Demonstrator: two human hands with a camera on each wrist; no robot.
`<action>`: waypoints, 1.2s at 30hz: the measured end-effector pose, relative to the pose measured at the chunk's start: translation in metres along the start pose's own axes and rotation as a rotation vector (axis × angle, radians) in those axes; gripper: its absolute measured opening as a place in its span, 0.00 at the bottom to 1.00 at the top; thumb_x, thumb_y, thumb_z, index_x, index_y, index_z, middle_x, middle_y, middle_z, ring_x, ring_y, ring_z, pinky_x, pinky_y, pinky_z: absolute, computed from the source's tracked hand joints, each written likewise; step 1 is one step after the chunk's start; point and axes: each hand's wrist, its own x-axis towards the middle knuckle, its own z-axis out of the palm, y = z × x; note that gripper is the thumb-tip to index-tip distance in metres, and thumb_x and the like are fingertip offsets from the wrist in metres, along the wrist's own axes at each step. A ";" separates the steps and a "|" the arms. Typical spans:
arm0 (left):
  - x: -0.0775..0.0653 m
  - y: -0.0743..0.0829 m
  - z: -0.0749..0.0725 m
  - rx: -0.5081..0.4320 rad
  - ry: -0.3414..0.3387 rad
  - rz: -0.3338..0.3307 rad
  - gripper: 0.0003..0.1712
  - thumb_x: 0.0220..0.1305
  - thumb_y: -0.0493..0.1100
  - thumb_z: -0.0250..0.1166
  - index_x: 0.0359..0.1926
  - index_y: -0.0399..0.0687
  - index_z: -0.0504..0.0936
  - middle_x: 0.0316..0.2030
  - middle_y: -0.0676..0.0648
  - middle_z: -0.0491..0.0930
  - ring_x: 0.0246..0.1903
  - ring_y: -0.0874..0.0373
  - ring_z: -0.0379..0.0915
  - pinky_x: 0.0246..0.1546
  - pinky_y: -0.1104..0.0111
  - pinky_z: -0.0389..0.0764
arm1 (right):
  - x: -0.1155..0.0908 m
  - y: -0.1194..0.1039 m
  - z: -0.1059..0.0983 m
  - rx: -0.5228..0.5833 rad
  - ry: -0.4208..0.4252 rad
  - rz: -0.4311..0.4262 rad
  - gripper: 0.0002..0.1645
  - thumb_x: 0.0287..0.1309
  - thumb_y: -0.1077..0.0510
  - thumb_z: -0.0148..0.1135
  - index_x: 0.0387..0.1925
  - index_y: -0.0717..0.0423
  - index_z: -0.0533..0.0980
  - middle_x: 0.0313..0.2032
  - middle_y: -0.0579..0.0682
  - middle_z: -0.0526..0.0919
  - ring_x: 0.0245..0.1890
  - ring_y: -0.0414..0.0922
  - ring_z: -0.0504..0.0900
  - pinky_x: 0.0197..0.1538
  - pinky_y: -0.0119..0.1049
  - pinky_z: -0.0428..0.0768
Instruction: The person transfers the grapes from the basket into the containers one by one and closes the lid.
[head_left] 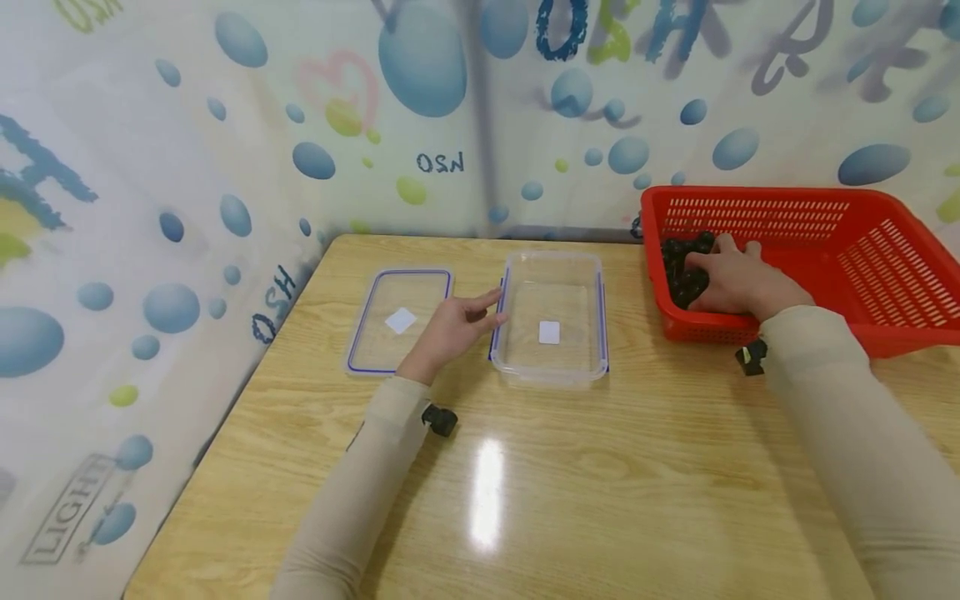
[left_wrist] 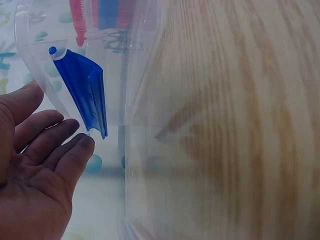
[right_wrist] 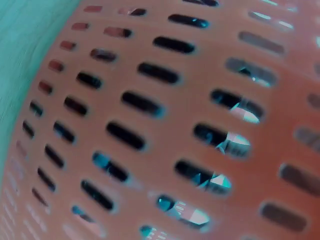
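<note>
In the head view my left hand (head_left: 457,329) is at the left side of a clear plastic food container (head_left: 551,358), its fingertips by the rim. The left wrist view shows its loosely bent fingers beside the container's blue side clip (left_wrist: 82,92), not wrapped round it. My right hand (head_left: 738,279) reaches into a red plastic basket (head_left: 757,200), against dark, glossy, rounded things (head_left: 686,287) at its left end. Their kind is unclear, and some of the fingers are hidden. In the right wrist view the slotted basket wall (right_wrist: 170,115) covers the hand.
A clear lid (head_left: 382,287) with a blue seal lies left of the container, a white square label (head_left: 401,320) on it. The wooden table (head_left: 570,492) meets a patterned cloth backdrop (head_left: 487,108) at the back and left.
</note>
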 end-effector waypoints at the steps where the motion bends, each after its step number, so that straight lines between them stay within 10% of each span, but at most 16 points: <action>1: 0.000 0.000 0.000 -0.001 -0.001 -0.002 0.27 0.68 0.48 0.64 0.65 0.46 0.73 0.65 0.48 0.69 0.61 0.49 0.70 0.59 0.67 0.73 | 0.000 0.000 0.000 0.002 0.001 0.005 0.46 0.47 0.51 0.74 0.66 0.60 0.65 0.58 0.73 0.49 0.53 0.74 0.48 0.41 0.72 0.74; 13: 0.001 0.000 0.003 0.001 0.011 -0.001 0.27 0.68 0.47 0.65 0.65 0.47 0.74 0.65 0.48 0.69 0.61 0.49 0.70 0.59 0.66 0.73 | -0.001 0.001 0.002 0.019 -0.032 0.023 0.49 0.46 0.51 0.74 0.66 0.61 0.62 0.57 0.72 0.48 0.53 0.75 0.46 0.43 0.74 0.72; 36: -0.001 0.001 0.002 -0.002 0.002 -0.007 0.27 0.69 0.49 0.64 0.65 0.48 0.73 0.66 0.49 0.69 0.62 0.51 0.69 0.60 0.66 0.71 | -0.021 0.001 -0.030 0.023 0.179 -0.015 0.50 0.54 0.51 0.69 0.71 0.64 0.56 0.60 0.75 0.49 0.58 0.77 0.46 0.46 0.76 0.69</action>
